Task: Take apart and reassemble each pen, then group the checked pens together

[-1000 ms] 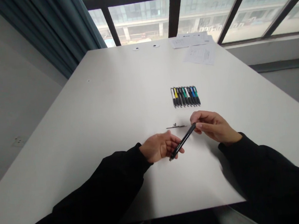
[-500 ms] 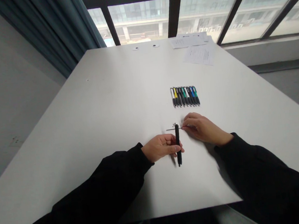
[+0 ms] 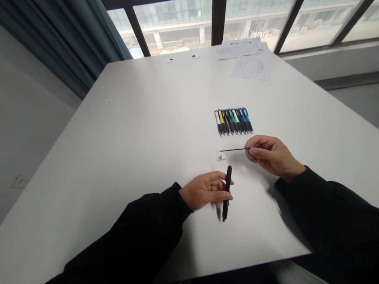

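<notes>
My left hand [image 3: 203,190] grips a black pen barrel [image 3: 227,192] near its middle, holding it nearly upright just above the white table [image 3: 125,143]. My right hand [image 3: 271,155] pinches the end of a thin dark refill [image 3: 233,150], which sticks out level to the left, lifted off the table. A small metal piece [image 3: 221,157] lies on the table just below the refill's free end. A row of several pens [image 3: 233,121] with white, yellow, green, blue and black bodies lies side by side beyond both hands.
Sheets of printed paper [image 3: 250,62] lie at the far right of the table near the window. Two small round fittings [image 3: 182,58] sit at the far edge. A dark curtain [image 3: 75,41] hangs at the far left. The table's near edge runs under my forearms.
My right hand let go of the black barrel, reached to the table, took the thin refill and lifted it up and right. The left hand turned the barrel from slanted to nearly upright.
</notes>
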`<state>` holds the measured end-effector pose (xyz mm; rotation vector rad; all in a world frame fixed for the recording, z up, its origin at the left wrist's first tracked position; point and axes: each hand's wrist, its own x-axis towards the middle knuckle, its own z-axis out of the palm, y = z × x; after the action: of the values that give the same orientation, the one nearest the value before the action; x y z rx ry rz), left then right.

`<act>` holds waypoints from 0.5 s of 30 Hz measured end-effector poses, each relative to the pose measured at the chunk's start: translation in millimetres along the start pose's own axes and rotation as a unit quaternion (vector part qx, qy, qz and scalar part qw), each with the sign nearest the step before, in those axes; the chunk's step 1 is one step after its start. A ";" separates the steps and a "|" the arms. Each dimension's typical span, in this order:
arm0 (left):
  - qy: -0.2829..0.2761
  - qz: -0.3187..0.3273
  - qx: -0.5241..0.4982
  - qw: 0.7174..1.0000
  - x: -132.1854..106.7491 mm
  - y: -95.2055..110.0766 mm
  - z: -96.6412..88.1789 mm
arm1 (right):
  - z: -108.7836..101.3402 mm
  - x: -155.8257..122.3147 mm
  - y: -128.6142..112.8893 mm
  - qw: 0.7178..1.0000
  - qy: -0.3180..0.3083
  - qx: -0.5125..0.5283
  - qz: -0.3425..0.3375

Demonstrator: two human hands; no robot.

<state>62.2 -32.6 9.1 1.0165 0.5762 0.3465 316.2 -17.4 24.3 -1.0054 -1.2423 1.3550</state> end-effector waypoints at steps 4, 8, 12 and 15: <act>-0.005 -0.004 0.008 1.000 -1.3 -1.8 0.8 | -1.2 0.1 -3.7 0.999 0.026 0.038 0.002; -0.009 -0.007 0.017 1.000 -1.5 -1.9 0.4 | 1.8 0.3 -1.2 0.999 0.002 -0.042 -0.002; -0.005 -0.011 0.024 1.000 -1.8 -0.7 -0.3 | 9.4 -1.6 5.3 0.978 -0.081 -0.192 0.010; -0.001 -0.015 0.024 1.000 -1.9 -1.1 -0.6 | 8.3 -2.9 1.3 0.970 -0.088 -0.225 -0.005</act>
<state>60.4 -33.7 8.4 1.0526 0.5999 0.3063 308.4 -21.5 23.8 -1.2030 -1.7380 1.1973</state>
